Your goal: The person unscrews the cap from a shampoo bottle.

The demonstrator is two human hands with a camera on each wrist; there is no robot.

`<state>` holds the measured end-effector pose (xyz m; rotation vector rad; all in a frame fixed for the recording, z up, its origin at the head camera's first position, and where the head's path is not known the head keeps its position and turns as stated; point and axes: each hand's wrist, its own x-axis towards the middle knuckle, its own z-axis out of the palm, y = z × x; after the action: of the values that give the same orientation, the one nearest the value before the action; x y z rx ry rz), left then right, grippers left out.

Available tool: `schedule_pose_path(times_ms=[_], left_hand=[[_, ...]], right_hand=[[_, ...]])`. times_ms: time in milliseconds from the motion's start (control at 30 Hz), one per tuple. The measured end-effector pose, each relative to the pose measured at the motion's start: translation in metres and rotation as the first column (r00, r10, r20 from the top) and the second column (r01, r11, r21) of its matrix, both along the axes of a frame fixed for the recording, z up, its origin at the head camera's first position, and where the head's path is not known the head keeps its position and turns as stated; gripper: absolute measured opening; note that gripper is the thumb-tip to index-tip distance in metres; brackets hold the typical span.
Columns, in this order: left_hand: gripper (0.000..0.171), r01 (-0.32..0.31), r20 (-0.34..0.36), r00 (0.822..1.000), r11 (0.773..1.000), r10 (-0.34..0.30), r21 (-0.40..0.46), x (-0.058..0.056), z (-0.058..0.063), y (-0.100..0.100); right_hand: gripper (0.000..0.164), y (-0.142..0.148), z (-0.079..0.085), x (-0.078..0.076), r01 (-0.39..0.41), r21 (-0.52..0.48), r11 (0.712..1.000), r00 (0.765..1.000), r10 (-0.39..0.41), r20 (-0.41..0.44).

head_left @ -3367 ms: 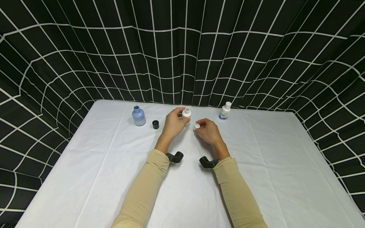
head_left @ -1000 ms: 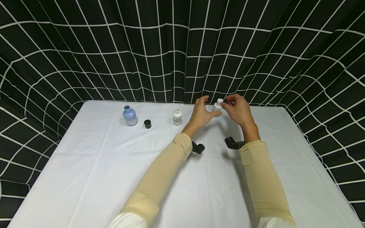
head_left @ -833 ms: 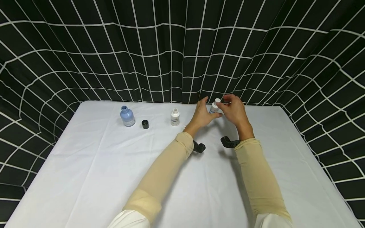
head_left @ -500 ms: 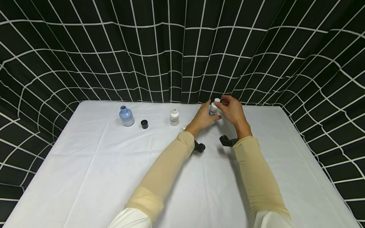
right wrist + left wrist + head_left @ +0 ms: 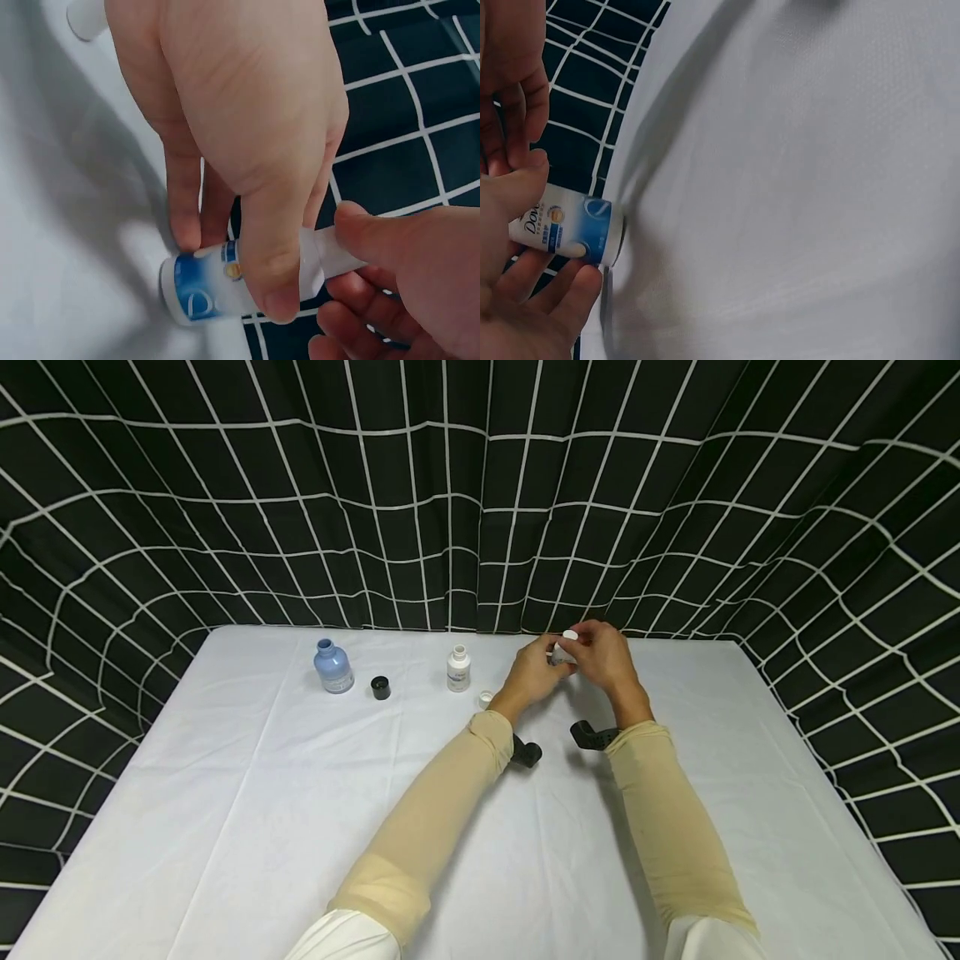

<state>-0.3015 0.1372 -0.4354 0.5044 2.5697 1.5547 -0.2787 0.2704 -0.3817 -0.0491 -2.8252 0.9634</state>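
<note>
Near the back edge, my left hand (image 5: 532, 673) grips the body of a small white lotion bottle with a blue lower label (image 5: 566, 225). Its thumb lies across one side, the fingers round the other. My right hand (image 5: 606, 658) pinches the bottle's white cap (image 5: 570, 635) between thumb and fingers. The right wrist view shows the bottle (image 5: 201, 283) tilted in that view, its neck end toward the right hand (image 5: 409, 277). Much of the cap is covered by fingers. Left of my left hand, an uncapped white bottle (image 5: 458, 670) stands upright, with a loose white cap (image 5: 486, 699) beside my wrist.
Farther left stand an uncapped blue bottle (image 5: 333, 668) and a black cap (image 5: 380, 688). A white cloth (image 5: 300, 827) covers the table. Behind its back edge hangs a black curtain (image 5: 420, 527) with white grid lines.
Earlier my hands held the now-standing white bottle and its cap, farther left. They have since moved right; the left has closed round the labelled bottle and the right has taken its cap.
</note>
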Motion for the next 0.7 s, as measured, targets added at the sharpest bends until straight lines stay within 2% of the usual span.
schedule_pose_path(times_ms=[167, 400, 700], left_hand=[[0.044, -0.032, -0.019, 0.999, 0.999, 0.032, -0.003, 0.003, 0.0, -0.003], [0.04, -0.021, -0.023, 1.0, 1.0, 0.021, 0.022, 0.008, 0.007, -0.012], [0.039, -0.02, -0.056, 0.998, 0.996, 0.024, 0.082, 0.026, 0.019, -0.03]], right_hand=[[0.043, -0.008, -0.001, 0.007, 0.001, 0.004, 1.0, 0.999, -0.001, -0.033], [0.042, -0.018, 0.006, 0.019, 0.009, 0.007, 1.0, 0.995, -0.008, -0.103], [0.042, -0.029, 0.021, 0.036, -0.017, -0.03, 0.999, 0.986, 0.011, -0.168]])
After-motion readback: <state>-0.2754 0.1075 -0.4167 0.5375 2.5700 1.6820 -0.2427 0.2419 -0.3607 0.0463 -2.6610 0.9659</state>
